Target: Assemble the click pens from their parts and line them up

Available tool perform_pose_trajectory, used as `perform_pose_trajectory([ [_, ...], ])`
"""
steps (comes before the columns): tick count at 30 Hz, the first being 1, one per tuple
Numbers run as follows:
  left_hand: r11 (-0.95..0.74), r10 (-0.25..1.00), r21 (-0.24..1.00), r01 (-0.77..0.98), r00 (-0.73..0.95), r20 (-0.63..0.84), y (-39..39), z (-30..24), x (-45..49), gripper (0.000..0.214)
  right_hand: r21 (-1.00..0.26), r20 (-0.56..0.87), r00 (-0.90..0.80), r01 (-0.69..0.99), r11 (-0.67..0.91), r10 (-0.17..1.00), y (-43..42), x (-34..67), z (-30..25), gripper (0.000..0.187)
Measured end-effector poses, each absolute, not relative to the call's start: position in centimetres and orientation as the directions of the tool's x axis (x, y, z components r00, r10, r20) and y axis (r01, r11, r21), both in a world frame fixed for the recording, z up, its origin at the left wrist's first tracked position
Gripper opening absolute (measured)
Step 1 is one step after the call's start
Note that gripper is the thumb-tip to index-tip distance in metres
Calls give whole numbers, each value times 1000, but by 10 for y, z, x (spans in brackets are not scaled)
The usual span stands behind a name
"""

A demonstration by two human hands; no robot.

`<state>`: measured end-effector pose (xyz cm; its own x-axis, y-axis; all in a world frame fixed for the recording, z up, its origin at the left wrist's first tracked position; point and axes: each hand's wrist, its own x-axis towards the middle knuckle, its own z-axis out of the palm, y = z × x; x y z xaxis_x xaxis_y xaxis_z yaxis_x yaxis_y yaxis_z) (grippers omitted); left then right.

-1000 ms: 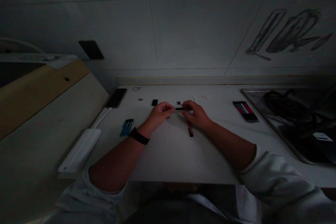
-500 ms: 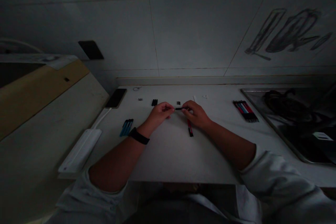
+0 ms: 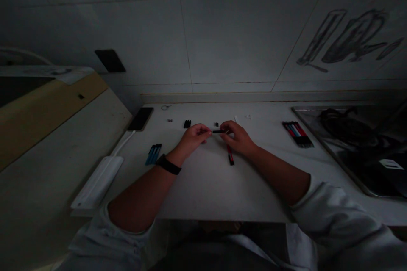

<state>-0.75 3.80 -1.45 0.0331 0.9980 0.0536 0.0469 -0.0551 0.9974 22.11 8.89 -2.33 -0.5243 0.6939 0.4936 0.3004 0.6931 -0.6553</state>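
A slim black pen part [image 3: 218,131] lies level between my two hands above the white countertop. My left hand [image 3: 194,134] pinches its left end between thumb and fingertips. At the other end, the closed fingers of my right hand [image 3: 237,136] grip it and hide its tip. Below the right hand lies a red pen [image 3: 230,154] with a black end, its upper part covered by that hand. Just behind the hands are several small black pieces [image 3: 216,124] and a group of larger black pieces [image 3: 187,124]. Several blue pens [image 3: 154,154] rest left of my left wrist.
Tiny light-coloured pieces [image 3: 170,120] lie at the back left, near a phone [image 3: 140,119]. A white power strip [image 3: 98,182] runs along the left edge. To the right are a row of red, blue and black pens [image 3: 298,134] and a dark stove [image 3: 346,152].
My right fingers have shifted slightly on the black pen part, and a little more of its length shows. My left hand stays where it was.
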Motion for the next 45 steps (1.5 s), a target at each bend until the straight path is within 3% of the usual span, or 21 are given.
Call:
perform_pose_trajectory([
  [6, -57, 998, 996, 63, 35, 55, 39, -16, -8, 25, -613, 506, -562, 300, 731, 654, 88, 222, -21, 10],
  [12, -49, 998, 998, 39, 33, 48, 39, -15, -7, 23, -637, 497, -540, 303, 708, 679, 88, 222, -21, 25],
  [16, -59, 997, 997, 50, 46, 56, 39, -16, -8, 23, -608, 497, -562, 318, 727, 662, 88, 221, -20, 9],
  [23, -40, 999, 998, 56, 35, 38, 38, -16, -8, 24, -627, 508, -548, 294, 722, 664, 88, 222, -21, 26],
  [27, -40, 999, 997, 62, 36, 38, 37, -13, -7, 24, -592, 508, -559, 326, 737, 655, 87, 222, -19, 10],
  [34, -63, 996, 992, 109, 62, 56, 39, -17, -9, 24, -585, 516, -556, 327, 742, 651, 88, 222, -18, 16],
  [37, -199, 979, 931, 306, 94, 179, 35, -15, -9, 21, -534, 522, -583, 346, 771, 623, 89, 223, -17, 10],
  [40, -380, 925, 752, 539, 193, 328, 29, -9, -7, 25, -467, 498, -657, 346, 814, 565, 87, 223, -15, 13],
  [42, -450, 892, 659, 603, 267, 364, 27, -6, -6, 15, -436, 482, -700, 330, 837, 527, 85, 222, -14, 15],
  [45, -464, 882, 621, 632, 265, 389, 29, -5, -7, 3, -433, 508, -666, 351, 830, 546, 86, 223, -12, 22],
])
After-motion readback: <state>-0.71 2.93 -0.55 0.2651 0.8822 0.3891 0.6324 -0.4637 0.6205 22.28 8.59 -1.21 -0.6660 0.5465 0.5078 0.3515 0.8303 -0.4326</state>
